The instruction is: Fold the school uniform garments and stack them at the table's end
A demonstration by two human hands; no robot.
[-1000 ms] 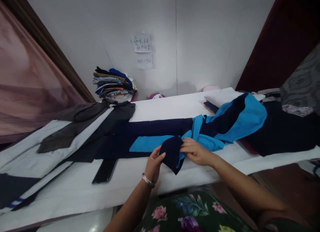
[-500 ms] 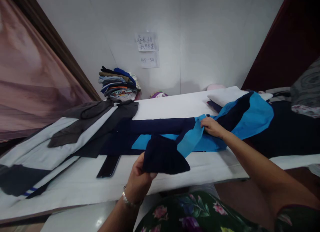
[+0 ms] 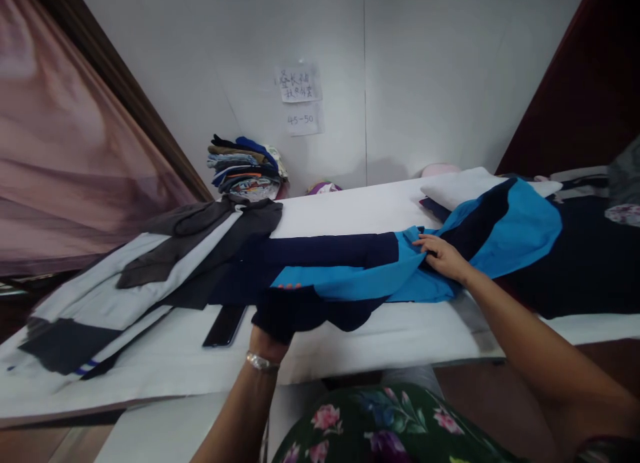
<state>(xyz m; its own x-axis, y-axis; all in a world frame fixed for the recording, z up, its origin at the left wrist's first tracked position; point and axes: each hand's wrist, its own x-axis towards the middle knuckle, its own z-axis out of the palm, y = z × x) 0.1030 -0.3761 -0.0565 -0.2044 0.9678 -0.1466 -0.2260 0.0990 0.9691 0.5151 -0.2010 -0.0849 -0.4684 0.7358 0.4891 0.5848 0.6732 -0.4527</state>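
Observation:
A navy and bright-blue jacket lies across the table, partly folded. My left hand is under the jacket's dark sleeve end, its fingertips curled over the far edge of the cloth. Most of that hand is hidden by the sleeve, which is lifted toward the table's front edge. Over the blue shoulder area, my right hand rests with its fingers stretched and somewhat apart, touching the fabric. To the right, the jacket's blue and navy part bulges up in a loose heap.
A grey and white garment lies on the left of the white table. Beside it is a black phone. A folded clothes stack stands at the back. Dark clothing and a white cloth lie to the right.
My left hand has moved left and slid beneath the sleeve end, drawing the sleeve out straighter. My right hand has loosened its pinch on the blue fabric and spread its fingers.

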